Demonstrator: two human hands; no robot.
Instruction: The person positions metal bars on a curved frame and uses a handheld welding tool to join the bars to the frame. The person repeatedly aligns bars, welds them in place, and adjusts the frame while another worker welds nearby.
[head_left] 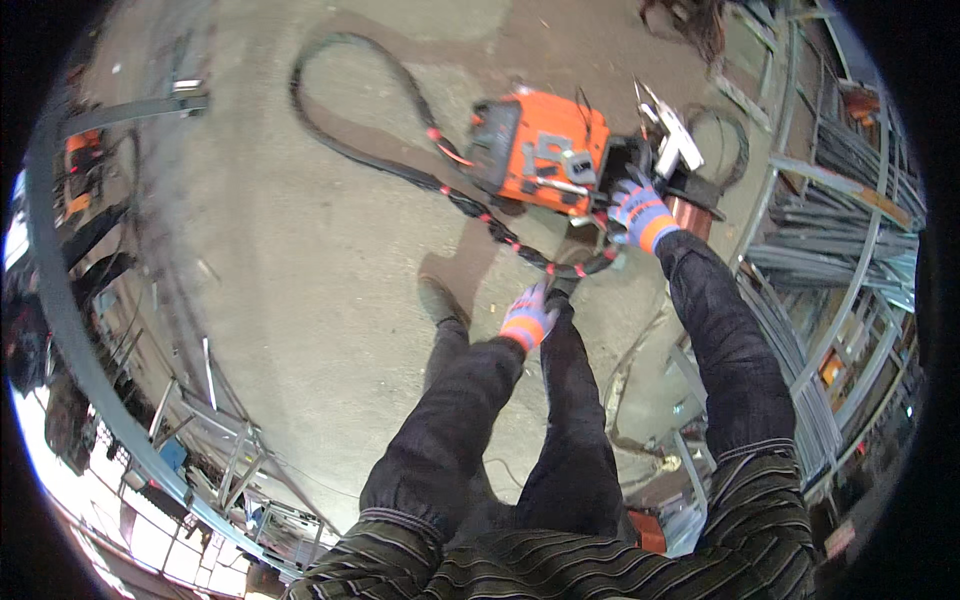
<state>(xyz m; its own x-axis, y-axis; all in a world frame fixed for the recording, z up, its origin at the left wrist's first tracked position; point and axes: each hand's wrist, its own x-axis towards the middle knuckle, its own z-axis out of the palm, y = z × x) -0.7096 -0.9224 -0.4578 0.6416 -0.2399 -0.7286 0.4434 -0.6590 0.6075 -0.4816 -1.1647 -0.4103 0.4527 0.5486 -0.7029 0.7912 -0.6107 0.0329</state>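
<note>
An orange and black machine (555,150), shaped like a welding wire feeder, stands on the floor ahead of me. My right hand (638,212), in a grey-purple glove with an orange cuff, reaches to the dark right end of the machine. Its fingers are blurred against the black part there, so a grip cannot be made out. Lower and to the left, my left hand (530,312), gloved alike, hangs over my right leg with fingers stretched out and nothing seen in them. A grey box-like piece and a slim tool lie on the machine's top.
A thick black cable (375,165) with red bands loops left of the machine and in front of it. A copper-coloured spool (690,215) and white pieces (675,140) are at its right. Metal bars (830,225) fill a rack on the right; frames line the left.
</note>
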